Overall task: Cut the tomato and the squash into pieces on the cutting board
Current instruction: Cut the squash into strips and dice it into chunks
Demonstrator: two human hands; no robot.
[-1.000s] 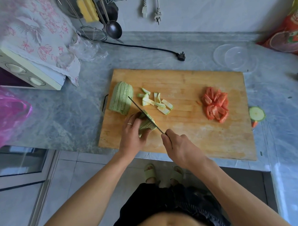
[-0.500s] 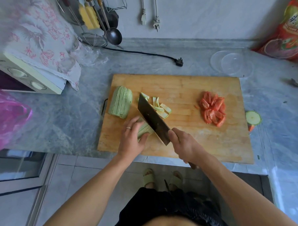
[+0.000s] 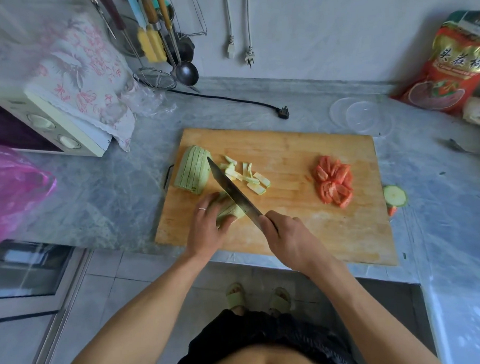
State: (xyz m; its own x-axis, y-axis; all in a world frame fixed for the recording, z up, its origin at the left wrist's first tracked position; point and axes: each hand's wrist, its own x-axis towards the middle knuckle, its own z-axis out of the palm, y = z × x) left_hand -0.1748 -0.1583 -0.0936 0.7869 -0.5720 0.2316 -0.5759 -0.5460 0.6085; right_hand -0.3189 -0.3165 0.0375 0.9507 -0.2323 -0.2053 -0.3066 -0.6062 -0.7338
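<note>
While the squash piece [image 3: 229, 209] lies near the cutting board [image 3: 287, 149] front-left edge, left hand [image 3: 205, 230] curls round it; right hand [image 3: 288, 234] grips knife [image 3: 235, 191], blade on it. Sliced squash half [image 3: 193, 170] behind; strips [image 3: 247, 176], tomato pieces [image 3: 333, 182] rightward.

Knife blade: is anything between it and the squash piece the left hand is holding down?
Nothing visible. The knife in the right hand lies directly against the squash piece, beside the left hand fingers gripping it on the cutting board.
</note>
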